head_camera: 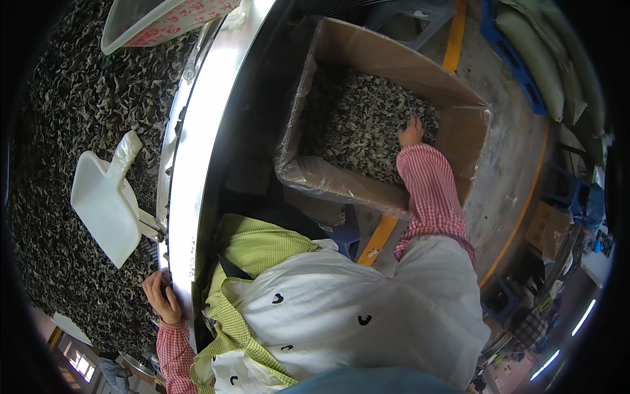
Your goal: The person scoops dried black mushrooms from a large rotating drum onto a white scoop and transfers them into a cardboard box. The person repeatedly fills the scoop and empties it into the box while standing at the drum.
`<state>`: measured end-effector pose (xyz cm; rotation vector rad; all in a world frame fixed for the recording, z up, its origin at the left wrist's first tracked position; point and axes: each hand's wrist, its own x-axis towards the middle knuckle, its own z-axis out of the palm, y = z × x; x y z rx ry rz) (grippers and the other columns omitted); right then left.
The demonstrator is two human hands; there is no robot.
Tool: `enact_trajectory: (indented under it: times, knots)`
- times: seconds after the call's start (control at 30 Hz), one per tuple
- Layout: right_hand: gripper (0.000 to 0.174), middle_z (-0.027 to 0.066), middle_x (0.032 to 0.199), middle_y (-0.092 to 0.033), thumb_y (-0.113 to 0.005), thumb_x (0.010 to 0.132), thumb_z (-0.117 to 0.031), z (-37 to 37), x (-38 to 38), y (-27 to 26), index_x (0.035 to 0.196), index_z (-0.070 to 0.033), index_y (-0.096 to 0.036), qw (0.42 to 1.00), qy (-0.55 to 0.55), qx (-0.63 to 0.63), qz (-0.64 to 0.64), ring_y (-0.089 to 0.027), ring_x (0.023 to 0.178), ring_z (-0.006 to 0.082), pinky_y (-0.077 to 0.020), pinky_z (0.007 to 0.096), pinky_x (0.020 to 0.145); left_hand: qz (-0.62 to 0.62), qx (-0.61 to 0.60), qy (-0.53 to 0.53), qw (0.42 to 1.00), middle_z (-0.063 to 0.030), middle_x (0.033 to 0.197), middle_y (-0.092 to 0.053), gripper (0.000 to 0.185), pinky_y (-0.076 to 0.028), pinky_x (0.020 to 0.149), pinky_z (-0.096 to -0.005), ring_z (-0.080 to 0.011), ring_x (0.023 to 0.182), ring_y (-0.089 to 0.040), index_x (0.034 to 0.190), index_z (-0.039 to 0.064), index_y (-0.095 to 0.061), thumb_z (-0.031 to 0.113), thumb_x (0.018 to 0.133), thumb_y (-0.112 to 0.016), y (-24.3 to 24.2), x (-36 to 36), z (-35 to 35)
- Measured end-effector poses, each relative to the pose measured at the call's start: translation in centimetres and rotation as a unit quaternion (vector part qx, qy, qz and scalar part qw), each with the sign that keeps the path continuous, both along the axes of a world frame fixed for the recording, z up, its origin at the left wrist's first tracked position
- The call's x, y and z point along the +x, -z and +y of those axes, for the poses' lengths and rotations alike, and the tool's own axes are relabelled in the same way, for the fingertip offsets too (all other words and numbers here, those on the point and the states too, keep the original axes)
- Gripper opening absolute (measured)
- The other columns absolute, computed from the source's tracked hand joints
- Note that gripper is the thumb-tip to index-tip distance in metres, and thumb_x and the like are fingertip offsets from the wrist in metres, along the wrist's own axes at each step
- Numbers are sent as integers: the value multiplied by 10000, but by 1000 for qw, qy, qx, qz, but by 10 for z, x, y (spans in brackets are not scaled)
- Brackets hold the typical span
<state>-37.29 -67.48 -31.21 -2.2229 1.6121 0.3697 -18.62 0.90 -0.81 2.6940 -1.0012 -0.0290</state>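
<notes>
My left hand [162, 299] rests on the bright metal rim [197, 197] of a sorting table, its thumb and fingers apart and holding nothing. Beside its fingers spreads a layer of dark, curled dried pieces [74, 276], which look like dried wood ear fungus. Down in a large open cardboard box [393, 54], my right hand [412, 132] is at the surface of paler, flaky dried pieces [374, 118]. Its fingertips are too small in view to show whether any piece is between them. A clear plastic liner hangs over part of the box wall.
A white plastic scoop [106, 207] with a wrapped handle lies on the dark pieces. Above it is a white plastic basin [172, 29] with red print. Filled sacks [531, 54] lie on a blue pallet [512, 59] at upper right. A blue stool [347, 236] stands below the box.
</notes>
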Motion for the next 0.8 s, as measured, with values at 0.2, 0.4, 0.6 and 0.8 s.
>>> enact_trajectory:
  times: [0.2, 0.4, 0.6, 0.8]
  knots:
    - [940, 211, 1570, 71, -630, 887, -313, 13, 124, 18, 1531, -151, 34, 965, 238, 73, 81, -127, 1432, 432, -202, 542, 1154, 6, 3, -10, 1000, -204, 1085, -583, 347, -411, 904, -469, -356, 999, -531, 1159, -32, -550, 185, 900, -470, 0, 0, 1]
    - [596, 165, 1562, -118, -473, 905, -329, 111, 248, 80, 1474, -257, -313, 986, -159, -5, -47, -200, 1412, 402, -204, 726, 1041, 13, 0, -13, 1000, -211, 1082, -563, 365, -407, 900, -470, -362, 996, -524, 1173, -30, -547, 197, 896, -474, -1, 1, 1]
    - [545, 76, 1553, -206, -487, 904, -304, 140, 210, 85, 1437, -224, -403, 927, -313, -32, -205, -185, 1423, 378, -259, 725, 1012, 2, 11, -12, 1000, -208, 1080, -566, 369, -410, 902, -470, -359, 1000, -528, 1174, -29, -548, 207, 900, -470, -1, 1, -1]
    - [515, -1, 1563, -219, -549, 859, -226, 158, 77, 30, 1370, -260, -495, 875, -458, 158, 5, -185, 1417, 411, -258, 685, 1062, 8, -4, -18, 1000, -209, 1081, -574, 367, -411, 909, -466, -360, 1010, -529, 1180, -32, -550, 191, 898, -473, 1, -1, 1]
